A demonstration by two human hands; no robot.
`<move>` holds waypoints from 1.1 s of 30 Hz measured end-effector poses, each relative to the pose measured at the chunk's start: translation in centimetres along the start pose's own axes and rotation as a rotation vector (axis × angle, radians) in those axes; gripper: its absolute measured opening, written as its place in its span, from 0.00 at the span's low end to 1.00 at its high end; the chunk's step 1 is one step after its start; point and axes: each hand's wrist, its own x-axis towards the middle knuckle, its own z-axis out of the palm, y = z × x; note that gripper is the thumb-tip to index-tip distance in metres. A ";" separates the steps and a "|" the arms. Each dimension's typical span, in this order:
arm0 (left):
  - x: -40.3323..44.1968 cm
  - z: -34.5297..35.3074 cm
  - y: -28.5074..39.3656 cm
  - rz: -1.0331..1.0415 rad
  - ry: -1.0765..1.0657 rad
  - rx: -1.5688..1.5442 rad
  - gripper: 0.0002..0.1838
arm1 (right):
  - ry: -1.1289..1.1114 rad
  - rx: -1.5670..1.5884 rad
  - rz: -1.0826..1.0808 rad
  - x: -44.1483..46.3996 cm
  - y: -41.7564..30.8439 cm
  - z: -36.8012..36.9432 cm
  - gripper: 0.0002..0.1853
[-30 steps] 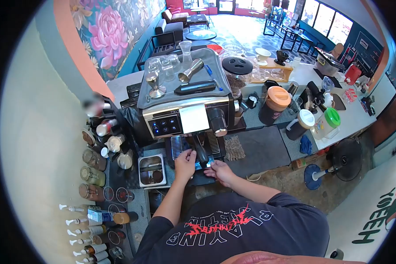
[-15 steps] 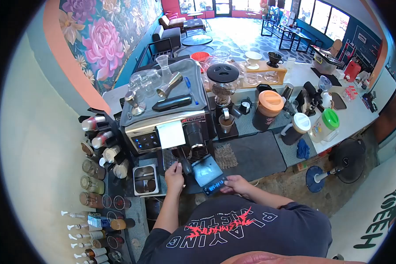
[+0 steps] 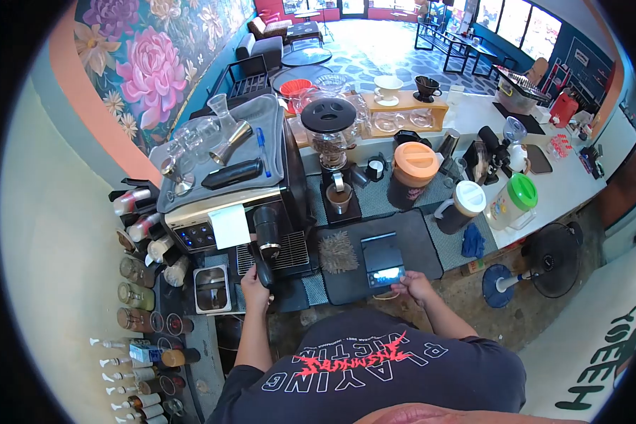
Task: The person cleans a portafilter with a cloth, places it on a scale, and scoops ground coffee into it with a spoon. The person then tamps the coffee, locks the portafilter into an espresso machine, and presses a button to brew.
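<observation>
My left hand (image 3: 254, 290) is closed at the black handle of a portafilter (image 3: 263, 270), which sticks out from the front of the espresso machine (image 3: 222, 201). Its fingers press along the handle's left side. My right hand (image 3: 415, 287) pinches the front right corner of a flat black coffee scale (image 3: 381, 249) with a lit display. The scale lies on, or just above, the dark mat (image 3: 424, 247). Left of the scale is a shaggy grey-brown cloth (image 3: 338, 253). Below the machine's front is a slatted drip tray (image 3: 292, 253).
A coffee grinder (image 3: 329, 116) stands right of the machine, a cup beneath its spout. Pitchers with orange (image 3: 415, 161), white (image 3: 469, 198) and green (image 3: 522, 191) lids line the counter, near a blue cloth (image 3: 473, 242). A steel container (image 3: 212, 290) sits left of my left hand.
My right hand has moved right with the scale, from beside the portafilter handle to over the mat. The scale went from tilted to level. My left hand stays at the handle; the view has shifted.
</observation>
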 end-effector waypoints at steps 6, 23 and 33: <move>-0.4 -0.8 -1.5 0.034 0.104 0.085 0.20 | 0.090 -0.014 0.115 3.1 -0.9 -1.6 0.12; -14.0 -9.9 -8.2 -0.263 -0.277 0.164 0.22 | -0.776 0.018 -0.034 -4.6 -13.9 34.8 0.28; -16.3 -17.1 -11.0 -0.330 -0.244 0.188 0.25 | -0.465 0.531 -0.145 -2.2 -9.1 52.1 0.10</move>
